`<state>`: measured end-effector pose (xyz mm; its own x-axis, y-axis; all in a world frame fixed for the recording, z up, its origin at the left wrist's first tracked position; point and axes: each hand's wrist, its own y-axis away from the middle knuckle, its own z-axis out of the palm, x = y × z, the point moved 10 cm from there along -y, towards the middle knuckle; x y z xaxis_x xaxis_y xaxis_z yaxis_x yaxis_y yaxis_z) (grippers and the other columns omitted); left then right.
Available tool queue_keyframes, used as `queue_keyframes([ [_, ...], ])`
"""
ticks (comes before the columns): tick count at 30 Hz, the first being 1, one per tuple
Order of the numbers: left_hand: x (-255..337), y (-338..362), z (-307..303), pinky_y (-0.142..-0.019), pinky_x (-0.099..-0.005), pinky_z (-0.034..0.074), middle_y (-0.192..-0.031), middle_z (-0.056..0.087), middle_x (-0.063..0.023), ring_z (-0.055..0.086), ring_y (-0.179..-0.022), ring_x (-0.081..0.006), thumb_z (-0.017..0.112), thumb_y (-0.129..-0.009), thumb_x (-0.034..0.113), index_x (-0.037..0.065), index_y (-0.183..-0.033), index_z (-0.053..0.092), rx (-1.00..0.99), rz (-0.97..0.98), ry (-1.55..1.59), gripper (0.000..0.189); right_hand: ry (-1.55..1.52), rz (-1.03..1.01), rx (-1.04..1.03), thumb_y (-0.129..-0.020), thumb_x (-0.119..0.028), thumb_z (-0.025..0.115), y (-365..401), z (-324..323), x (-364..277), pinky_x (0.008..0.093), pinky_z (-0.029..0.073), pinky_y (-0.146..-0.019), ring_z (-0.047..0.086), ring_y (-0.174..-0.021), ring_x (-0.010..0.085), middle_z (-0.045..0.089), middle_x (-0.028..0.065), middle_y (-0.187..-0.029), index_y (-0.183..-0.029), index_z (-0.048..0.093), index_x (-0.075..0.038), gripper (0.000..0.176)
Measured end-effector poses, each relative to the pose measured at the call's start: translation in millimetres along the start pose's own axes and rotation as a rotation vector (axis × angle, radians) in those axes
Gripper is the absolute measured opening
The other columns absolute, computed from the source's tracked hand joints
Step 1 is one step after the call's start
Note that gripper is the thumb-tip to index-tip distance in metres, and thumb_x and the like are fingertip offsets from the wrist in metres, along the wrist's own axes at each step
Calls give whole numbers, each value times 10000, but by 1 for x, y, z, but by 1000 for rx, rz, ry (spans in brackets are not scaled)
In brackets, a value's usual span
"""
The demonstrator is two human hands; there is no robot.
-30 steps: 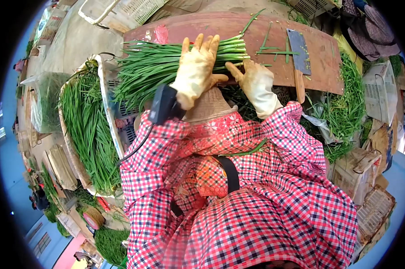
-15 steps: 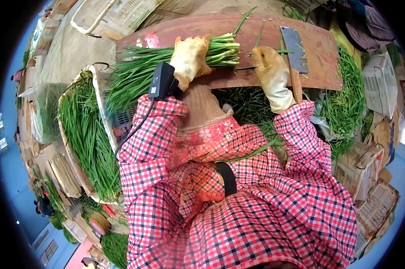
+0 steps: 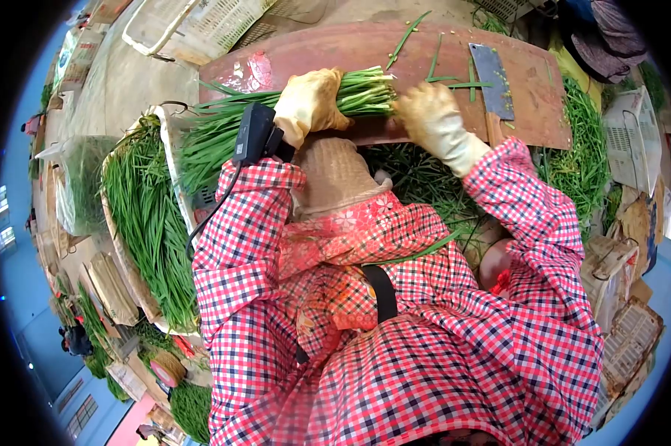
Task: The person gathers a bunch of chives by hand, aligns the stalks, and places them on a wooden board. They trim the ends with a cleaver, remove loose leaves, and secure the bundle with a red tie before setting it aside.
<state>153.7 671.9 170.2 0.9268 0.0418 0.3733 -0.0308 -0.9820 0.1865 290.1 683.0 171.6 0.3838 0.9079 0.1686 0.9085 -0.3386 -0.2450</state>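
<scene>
My left hand [image 3: 311,104], in a cream glove, is closed around a bunch of green garlic chives [image 3: 367,92] on the reddish wooden board [image 3: 313,52]. The pale stem ends point right, and long leaves trail left over the board's edge. At those stem ends is my right hand [image 3: 430,123], also gloved, its fingers curled and blurred by motion. A cleaver [image 3: 491,80] lies to its right with the handle toward me. Loose chive leaves [image 3: 407,43] and small cut bits lie around the blade and the far side.
At my left stands a basket [image 3: 170,160] heaped with chives. Green leaves [image 3: 573,160] are piled beyond the board's right end, near a white crate [image 3: 627,137]. Another crate [image 3: 202,30] sits at the far left. A person's dark clothing [image 3: 607,41] shows at top right.
My right hand has moved left from beside the cleaver to the stem ends; the thin dark strand near its fingers is out of sight. My left hand keeps hold of the bunch.
</scene>
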Motion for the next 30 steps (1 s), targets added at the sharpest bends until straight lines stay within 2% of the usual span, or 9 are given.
queue_keyframes([
  [2, -3, -1, -2, -854, -415, 493, -990, 655, -219, 624, -988, -388, 846, -620, 245, 6, -1072, 598, -13, -3, 36, 568, 29, 85, -111, -831, -180, 628, 25, 11, 24, 373, 470, -664, 620, -807, 232, 632, 35, -841, -893, 655, -110, 97],
  [8, -4, -1, -2, -828, -415, 498, -973, 652, -217, 629, -958, -384, 853, -637, 255, 13, -1057, 600, 11, 46, 44, 547, -242, -80, 409, -909, -255, 596, -20, -69, -4, 369, 503, -681, 640, -837, 238, 657, 60, -886, -943, 624, -67, 193],
  [13, -3, 0, 5, -838, -417, 514, -965, 670, -235, 649, -955, -385, 853, -664, 192, -3, -1098, 607, 10, 21, 73, 535, -256, 92, -49, -920, -300, 598, -11, 5, 0, 396, 514, -602, 658, -704, 273, 649, 113, -774, -896, 639, -79, 226],
  [16, -7, -1, 4, -832, -393, 521, -941, 690, -175, 659, -956, -335, 849, -655, 346, 22, -1014, 627, 63, 24, -4, 533, -358, 218, -141, -928, -275, 591, 67, 21, 28, 456, 506, -611, 651, -717, 358, 660, 143, -767, -867, 626, -62, 225],
  [17, -6, -2, 7, -916, -429, 492, -1073, 677, -168, 639, -1044, -318, 848, -661, 406, 46, -1162, 598, -36, -24, -105, 665, -349, 337, -348, -930, -256, 582, 98, 36, 35, 450, 519, -668, 660, -776, 360, 674, 157, -813, -941, 648, -59, 208],
  [18, -2, 2, 5, -957, -452, 460, -1132, 654, -177, 611, -1097, -326, 851, -662, 400, 62, -1243, 542, 26, -36, -179, 739, -550, 343, -254, -925, -232, 581, 128, 38, 34, 427, 531, -732, 670, -854, 342, 690, 175, -907, -1044, 666, -67, 220],
  [22, 1, 19, 1, -1097, -576, 303, -1366, 541, -154, 451, -1327, -322, 856, -636, 455, 135, -1479, 338, 272, -36, -388, 1040, -661, 611, -822, -893, -305, 606, 207, 106, 3, 429, 510, -871, 637, -1045, 338, 672, 169, -1122, -1209, 619, -85, 386],
  [26, -2, 28, 2, -1097, -595, 292, -1420, 497, -137, 397, -1374, -307, 869, -610, 459, 129, -1496, 301, 235, -89, -416, 1103, -641, 546, -596, -845, -368, 684, 187, 170, -34, 413, 474, -972, 573, -1187, 313, 583, 161, -1310, -1344, 526, -89, 593],
  [30, -6, 16, 17, -1086, -551, 327, -1371, 529, -166, 445, -1328, -319, 874, -624, 411, 107, -1505, 262, 128, -125, -385, 1115, -688, 575, -954, -814, -361, 710, 151, 243, -93, 437, 545, -828, 669, -981, 359, 678, 180, -1116, -1128, 663, -85, 421],
])
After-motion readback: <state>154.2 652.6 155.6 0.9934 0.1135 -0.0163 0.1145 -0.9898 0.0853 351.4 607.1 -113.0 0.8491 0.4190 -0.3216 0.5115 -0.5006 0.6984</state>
